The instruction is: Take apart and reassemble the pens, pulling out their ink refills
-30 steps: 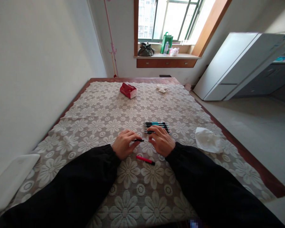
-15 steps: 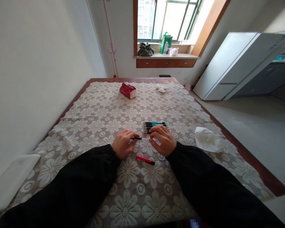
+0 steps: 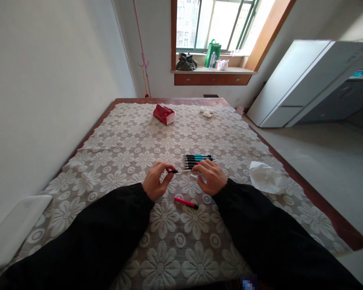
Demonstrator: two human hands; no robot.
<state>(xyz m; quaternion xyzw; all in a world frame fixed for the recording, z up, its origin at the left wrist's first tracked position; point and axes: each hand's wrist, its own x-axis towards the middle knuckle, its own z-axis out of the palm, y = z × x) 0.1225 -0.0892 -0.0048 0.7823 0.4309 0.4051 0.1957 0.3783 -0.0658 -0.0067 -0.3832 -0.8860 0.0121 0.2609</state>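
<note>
Pinching is shown at both ends of a thin pen refill (image 3: 184,170): its black tip is gripped by the left hand (image 3: 155,183), its pale shaft by the right hand (image 3: 211,177), just above the lace tablecloth (image 3: 133,137). A row of pens (image 3: 198,160) lies just behind; a red pen barrel (image 3: 185,202) lies near the wrists; a crumpled tissue (image 3: 264,177) lies to the right.

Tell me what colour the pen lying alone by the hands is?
Pinkish red with a black tip: the pen, seen in the head view, lies on the tablecloth.
</note>
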